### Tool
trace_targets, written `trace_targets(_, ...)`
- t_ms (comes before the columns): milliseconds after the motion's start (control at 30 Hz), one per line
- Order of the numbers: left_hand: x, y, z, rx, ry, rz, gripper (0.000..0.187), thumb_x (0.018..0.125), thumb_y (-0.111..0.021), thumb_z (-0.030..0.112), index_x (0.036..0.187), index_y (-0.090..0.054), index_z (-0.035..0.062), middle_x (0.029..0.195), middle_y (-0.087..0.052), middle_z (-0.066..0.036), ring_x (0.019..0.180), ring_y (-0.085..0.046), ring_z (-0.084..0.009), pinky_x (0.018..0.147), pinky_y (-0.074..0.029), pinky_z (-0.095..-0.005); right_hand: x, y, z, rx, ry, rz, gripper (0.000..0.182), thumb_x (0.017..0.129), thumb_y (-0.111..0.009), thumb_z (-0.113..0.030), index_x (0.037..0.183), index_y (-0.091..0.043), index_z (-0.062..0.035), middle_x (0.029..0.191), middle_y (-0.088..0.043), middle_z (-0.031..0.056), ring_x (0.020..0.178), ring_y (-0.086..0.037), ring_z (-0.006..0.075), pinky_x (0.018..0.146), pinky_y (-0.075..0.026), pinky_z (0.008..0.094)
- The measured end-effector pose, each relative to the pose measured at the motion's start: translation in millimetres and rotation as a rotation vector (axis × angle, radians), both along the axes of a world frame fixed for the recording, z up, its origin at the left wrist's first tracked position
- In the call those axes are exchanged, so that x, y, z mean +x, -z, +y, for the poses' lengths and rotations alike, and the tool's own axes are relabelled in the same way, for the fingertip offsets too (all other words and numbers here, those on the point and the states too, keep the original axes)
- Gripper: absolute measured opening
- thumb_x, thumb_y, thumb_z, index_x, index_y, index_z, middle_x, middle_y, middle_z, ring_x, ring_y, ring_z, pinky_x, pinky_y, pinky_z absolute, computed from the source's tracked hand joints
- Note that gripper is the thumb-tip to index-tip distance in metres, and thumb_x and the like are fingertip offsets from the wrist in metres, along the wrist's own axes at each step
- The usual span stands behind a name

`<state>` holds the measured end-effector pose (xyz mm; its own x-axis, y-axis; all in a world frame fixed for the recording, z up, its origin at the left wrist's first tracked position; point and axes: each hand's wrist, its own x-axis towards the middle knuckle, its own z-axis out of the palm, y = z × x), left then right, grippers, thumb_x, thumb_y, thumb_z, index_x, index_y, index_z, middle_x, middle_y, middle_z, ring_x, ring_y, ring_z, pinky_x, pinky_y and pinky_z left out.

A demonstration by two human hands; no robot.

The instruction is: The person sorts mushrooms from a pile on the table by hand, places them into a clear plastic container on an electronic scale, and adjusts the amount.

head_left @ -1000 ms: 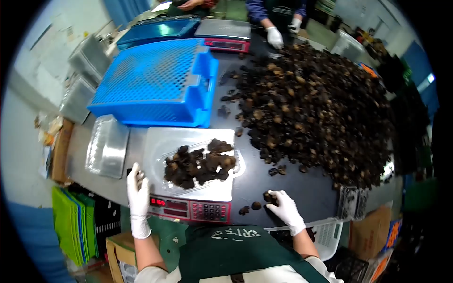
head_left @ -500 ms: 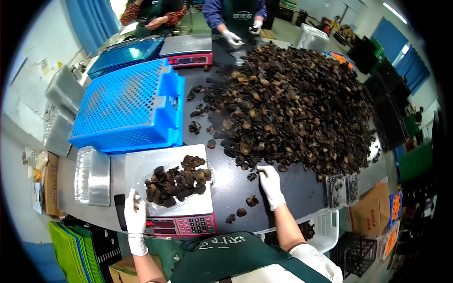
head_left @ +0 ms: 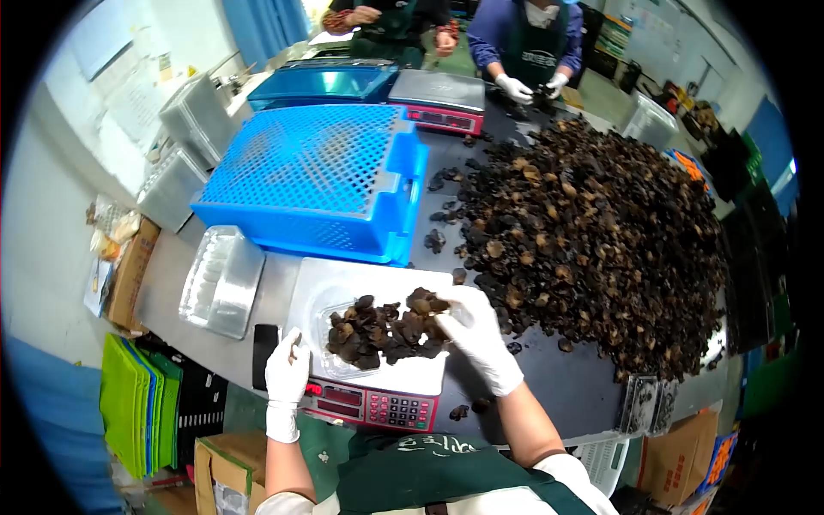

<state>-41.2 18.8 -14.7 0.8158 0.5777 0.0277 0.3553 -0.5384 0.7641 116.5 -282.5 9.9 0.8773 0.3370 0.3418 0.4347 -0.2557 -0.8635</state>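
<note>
A clear plastic tray (head_left: pixel 330 350) holding dark brown mushroom pieces (head_left: pixel 369 333) lies on the plate of a red and white scale (head_left: pixel 425 378). My right hand (head_left: pixel 481 336), in a white glove, is over the right edge of the scale plate, its fingers at the pieces on the tray's right side; what lies between the fingertips is too small to tell. My gloved left hand (head_left: pixel 287 374) is at the scale's left front corner, fingers curled, beside a black phone-like object (head_left: pixel 265 354). Whether it holds anything is hidden.
A large mushroom heap (head_left: pixel 601 245) covers the table's right part. Behind the scale stands a blue crate (head_left: pixel 300 172); clear containers (head_left: pixel 223 281) are stacked to the left. A second scale (head_left: pixel 438 90) stands farther back. Two people stand across the table, one with white gloves.
My right hand has moved left from the table beside the heap to the pieces on the scale. The whole view has shifted, so the table's things appear farther right.
</note>
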Motion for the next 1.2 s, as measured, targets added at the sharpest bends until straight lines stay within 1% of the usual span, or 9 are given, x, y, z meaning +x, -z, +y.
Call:
trace_targets(33,-4.2,-1.0,4.7,-0.021,-0.027,-0.003,0.038,0.084,-0.064,0.010,0.121,-0.061,-0.0020,0.079,-0.061,-0.003,0.065,-0.051,-0.0091,0.065,-0.047,-0.0239,0.6,9.0,-9.3,-0.039,0.060,-0.033,0.031,0.078,-0.071,-0.014,0.107,-0.064,-0.0071,0.103,-0.064,0.0116,0.097,-0.060,0.0273,0.087,-0.047,0.0380)
trace_targets(67,-8.0,-0.9,8.8,-0.017,-0.046,-0.028,0.037,0.085,-0.064,0.010,0.120,-0.061,-0.0018,0.081,-0.061,-0.004,0.068,-0.052,-0.0092,0.066,-0.047,-0.0240,-2.6,14.8,-16.0,0.218,0.056,0.304,0.029,0.080,-0.070,-0.011,0.107,-0.064,-0.0054,0.106,-0.062,0.0102,0.096,-0.061,0.0227,0.086,-0.048,0.0341)
trace_targets(233,-10.3,-3.1,12.1,0.005,-0.021,-0.085,0.031,0.086,-0.061,0.012,0.115,-0.064,0.0017,0.091,-0.068,-0.011,0.072,-0.060,-0.0169,0.071,-0.050,-0.0287,-13.6,32.6,-64.1,0.025,0.193,0.328,0.023,0.090,-0.061,-0.005,0.112,-0.064,0.0001,0.105,-0.067,0.0076,0.098,-0.063,0.0149,0.089,-0.048,0.0271)
trace_targets(367,3.7,4.2,-1.1,0.052,0.070,-0.024,0.028,0.089,-0.061,0.017,0.111,-0.066,0.0015,0.078,-0.067,-0.011,0.068,-0.061,-0.0143,0.064,-0.050,-0.0275,-25.3,42.1,-69.4,0.074,0.114,0.622,0.037,0.094,-0.054,-0.007,0.131,-0.053,0.0008,0.078,-0.060,0.0009,0.065,-0.052,0.0058,0.062,-0.043,0.0203)
trace_targets(467,12.9,-1.1,-14.7,-0.045,0.159,0.161,0.037,0.088,-0.062,0.020,0.119,-0.060,0.0003,0.069,-0.063,-0.008,0.061,-0.060,-0.0146,0.060,-0.050,-0.0301,-31.6,32.2,-51.5,0.051,0.058,0.718,0.042,0.096,-0.052,-0.013,0.137,-0.048,-0.0007,0.076,-0.060,0.0008,0.063,-0.053,0.0062,0.056,-0.043,0.0198)
trace_targets(733,45.4,28.0,5.8,-0.362,0.198,-0.057,0.035,0.091,-0.054,0.004,0.125,-0.048,0.0006,0.068,-0.054,-0.005,0.047,-0.056,-0.0118,0.043,-0.047,-0.0255,6.0,31.6,-3.4,0.161,-0.026,0.674,0.037,0.099,-0.047,-0.017,0.133,-0.052,-0.0037,0.081,-0.057,-0.0037,0.059,-0.049,0.0024,0.052,-0.040,0.0188)
trace_targets(933,127.2,-7.6,51.6,-0.774,0.064,-0.311,0.037,0.092,-0.054,0.005,0.129,-0.049,0.0013,0.073,-0.058,-0.007,0.046,-0.057,-0.0144,0.040,-0.048,-0.0266,93.2,-9.1,62.3,0.173,-0.048,0.471,0.040,0.096,-0.049,-0.013,0.135,-0.051,-0.0012,0.082,-0.060,-0.0018,0.060,-0.051,0.0043,0.053,-0.042,0.0198)
trace_targets(1033,162.3,3.2,77.8,-0.640,0.015,-0.293,0.038,0.092,-0.054,0.005,0.129,-0.049,0.0002,0.073,-0.057,-0.008,0.046,-0.058,-0.0159,0.040,-0.050,-0.0283,132.0,1.1,93.9,0.261,-0.058,0.546,0.035,0.096,-0.049,-0.015,0.129,-0.056,-0.0036,0.068,-0.056,-0.0022,0.053,-0.046,0.0047,0.048,-0.037,0.0197)
trace_targets(1200,203.5,-0.5,114.4,-0.653,-0.117,-0.308,0.039,0.093,-0.054,0.006,0.131,-0.047,-0.0008,0.076,-0.056,-0.011,0.049,-0.063,-0.0213,0.041,-0.054,-0.0312,144.3,-2.7,108.4,0.359,-0.104,0.698,0.046,0.097,-0.045,-0.012,0.140,-0.039,0.0036,0.093,-0.068,0.0057,0.065,-0.059,0.0081,0.054,-0.044,0.0197)
